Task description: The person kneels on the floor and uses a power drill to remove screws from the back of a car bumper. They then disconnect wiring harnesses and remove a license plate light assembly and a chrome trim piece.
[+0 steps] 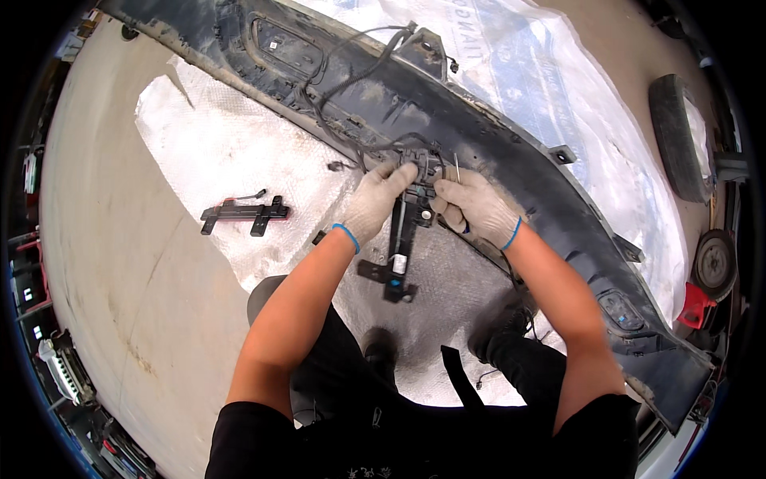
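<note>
A long dark bumper (447,120) lies inner side up in front of me, crossing from the far left to the near right. A black bracket-like part (404,239) sticks out from its near edge towards me. My left hand (375,199), in a pale knitted glove, is closed at the bracket's upper end, its thumb pressed on the black fittings there. My right hand (479,207), gloved too, is closed just right of that joint. A thin metal shaft (458,169) rises from its fingers; the tool's handle is mostly hidden. Black wiring (319,104) runs along the bumper into the joint.
A similar black bracket (246,212) with a short cable lies at left on the white wrap sheet (199,144). White and blue plastic film (542,88) spreads beyond the bumper. A tire (678,136), a wheel (712,259) and a red object (696,306) stand at right.
</note>
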{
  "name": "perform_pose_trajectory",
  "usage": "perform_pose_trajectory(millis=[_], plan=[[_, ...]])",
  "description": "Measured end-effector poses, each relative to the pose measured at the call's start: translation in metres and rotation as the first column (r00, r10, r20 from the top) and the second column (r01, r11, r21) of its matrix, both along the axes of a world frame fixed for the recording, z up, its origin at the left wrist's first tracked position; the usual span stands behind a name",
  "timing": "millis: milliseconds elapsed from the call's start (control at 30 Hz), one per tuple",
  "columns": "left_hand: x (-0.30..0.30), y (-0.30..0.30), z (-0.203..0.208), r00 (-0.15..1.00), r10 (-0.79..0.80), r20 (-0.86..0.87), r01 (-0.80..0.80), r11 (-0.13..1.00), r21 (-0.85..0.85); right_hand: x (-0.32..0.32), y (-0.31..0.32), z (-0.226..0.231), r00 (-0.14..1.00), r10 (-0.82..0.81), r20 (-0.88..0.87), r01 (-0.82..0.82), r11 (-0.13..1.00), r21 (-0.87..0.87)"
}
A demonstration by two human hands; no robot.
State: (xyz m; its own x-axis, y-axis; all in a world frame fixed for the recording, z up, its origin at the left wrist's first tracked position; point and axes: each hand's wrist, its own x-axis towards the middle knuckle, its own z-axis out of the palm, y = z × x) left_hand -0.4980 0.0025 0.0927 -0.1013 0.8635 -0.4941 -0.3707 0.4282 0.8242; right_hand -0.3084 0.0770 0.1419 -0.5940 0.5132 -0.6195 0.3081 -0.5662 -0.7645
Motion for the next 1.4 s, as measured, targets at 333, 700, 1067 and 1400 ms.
perform_pose_trajectory(millis=[333,700,1067,1400], plan=[[0.022,-0.005,0.071,0.95,-0.105,-0.293,0.095,0.994,-0.048,0.026,0.015,0.097,0.862,0.286,0.419,-0.504,0.384,0.774],[0.032,-0.016,0.087,0.983,-0.119,-0.142,0.118,0.993,-0.018,0.037,0.009,0.082,0.649,0.51,0.565,-0.737,0.236,0.633],[0.045,-0.024,0.11,0.974,-0.158,-0.162,0.156,0.987,-0.025,0.046,-0.009,0.087,0.665,0.437,0.606,-0.696,0.067,0.715],[0.043,-0.022,0.115,1.0,-0.022,-0.016,0.022,1.0,-0.022,0.057,-0.016,0.086,0.832,0.37,0.413,-0.524,0.284,0.803]])
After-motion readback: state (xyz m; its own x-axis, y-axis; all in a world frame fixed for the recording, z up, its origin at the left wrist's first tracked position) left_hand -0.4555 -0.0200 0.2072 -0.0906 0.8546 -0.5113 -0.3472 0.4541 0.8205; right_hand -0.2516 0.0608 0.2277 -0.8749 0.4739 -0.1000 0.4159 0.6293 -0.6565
